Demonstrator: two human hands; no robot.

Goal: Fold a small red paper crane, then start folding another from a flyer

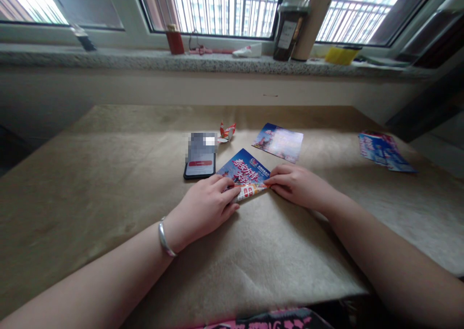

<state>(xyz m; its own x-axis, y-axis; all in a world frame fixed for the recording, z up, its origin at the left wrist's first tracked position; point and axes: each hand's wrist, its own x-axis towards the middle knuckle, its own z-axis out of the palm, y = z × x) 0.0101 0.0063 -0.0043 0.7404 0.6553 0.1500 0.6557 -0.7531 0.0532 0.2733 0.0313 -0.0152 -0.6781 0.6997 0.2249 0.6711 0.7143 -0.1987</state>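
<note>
A blue printed paper sheet [243, 168] lies at the table's middle, with white and red lettering. Its near edge is folded over and shows a strip of lighter print. My left hand [208, 201], with a silver bangle on the wrist, holds the left end of that folded edge, fingers on top and thumb at the near side. At the right corner, my right hand [295, 184] pinches the sheet between thumb and fingers. A phone [199, 167] with its screen lit rests just beyond my left hand. Behind the sheet stands a small orange and white folded paper piece [227, 132].
Another blue printed sheet [279, 143] lies flat beyond my right hand. A fanned stack of similar sheets [386, 151] is at the table's right. On the windowsill [145, 61] stand a dark lidded container [286, 34], a red object [175, 41] and a yellow item [341, 55].
</note>
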